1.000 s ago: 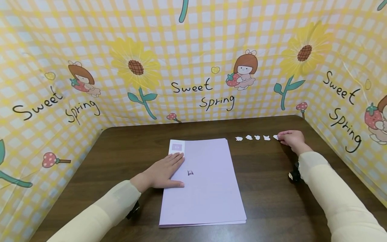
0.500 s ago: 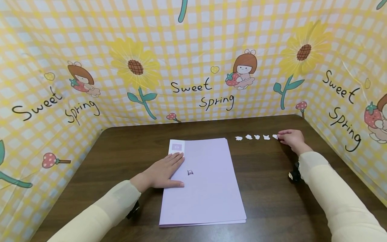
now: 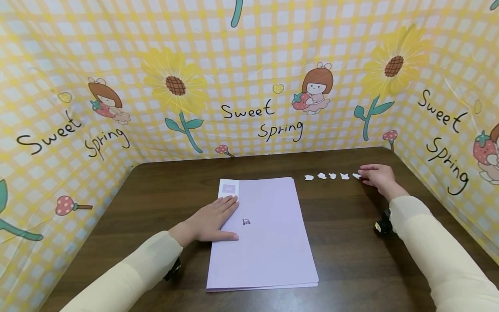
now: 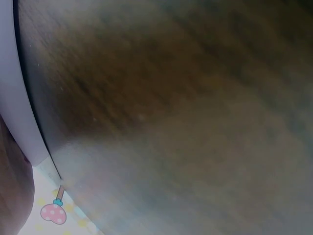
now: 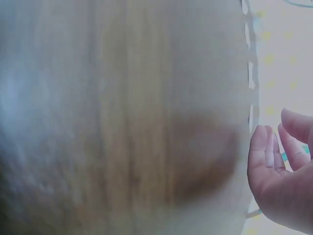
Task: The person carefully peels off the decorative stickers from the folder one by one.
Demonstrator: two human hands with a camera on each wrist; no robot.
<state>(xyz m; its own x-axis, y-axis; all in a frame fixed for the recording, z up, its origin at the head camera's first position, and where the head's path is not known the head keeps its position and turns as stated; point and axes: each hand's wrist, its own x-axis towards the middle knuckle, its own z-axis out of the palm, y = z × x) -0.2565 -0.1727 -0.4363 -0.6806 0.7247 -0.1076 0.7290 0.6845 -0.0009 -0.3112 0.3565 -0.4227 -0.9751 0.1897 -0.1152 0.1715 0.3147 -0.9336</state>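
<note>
A lilac folder [image 3: 265,242] with a small dark-and-white picture [image 3: 246,221] and a white label [image 3: 229,187] lies on the table. Across its left edge, my left hand [image 3: 212,222] rests flat, fingers spread over the lower label. Several small white paper cutouts [image 3: 332,176] form a row right of the folder. My right hand [image 3: 380,178] is at the row's right end, its loosely bent fingertips beside the last cutout [image 3: 356,176]. In the right wrist view, the digits of the right hand [image 5: 281,176] stand slightly apart, with no paper visibly between them.
The brown wooden table [image 3: 156,190] meets a yellow checked cloth backdrop [image 3: 249,78] with flowers and lettering at the back and sides. A black wrist device [image 3: 383,223] hangs below the right sleeve, and another [image 3: 172,269] below the left.
My right hand has shifted slightly right and its fingertips have loosened, showing more of the last cutout. The left hand, folder and other cutouts stay in place.
</note>
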